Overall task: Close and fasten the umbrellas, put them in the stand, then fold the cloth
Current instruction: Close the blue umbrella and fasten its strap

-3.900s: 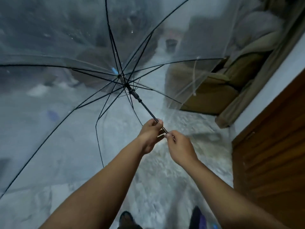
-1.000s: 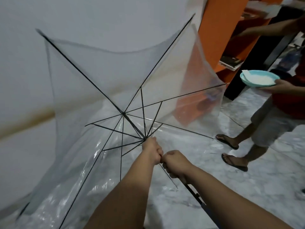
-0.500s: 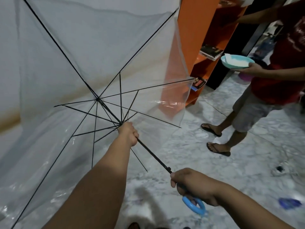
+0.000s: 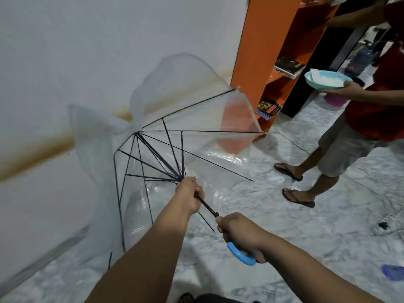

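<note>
- One head-worn view, looking forward and down, close over both forearms.
- It faces the white wall (image 4: 87, 51) and marble floor (image 4: 306, 237).
- No second view.

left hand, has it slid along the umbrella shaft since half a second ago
Yes. The left hand has slid down the shaft toward the right hand on the blue handle.

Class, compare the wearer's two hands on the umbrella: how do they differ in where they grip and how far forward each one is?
The left hand is closed around the black shaft right below where the ribs meet; the right hand is closed on the blue handle at the other end. The left hand reaches farther forward, toward the clear cover; the right hand sits nearer the body. Both hold the same umbrella, half folded.
</note>
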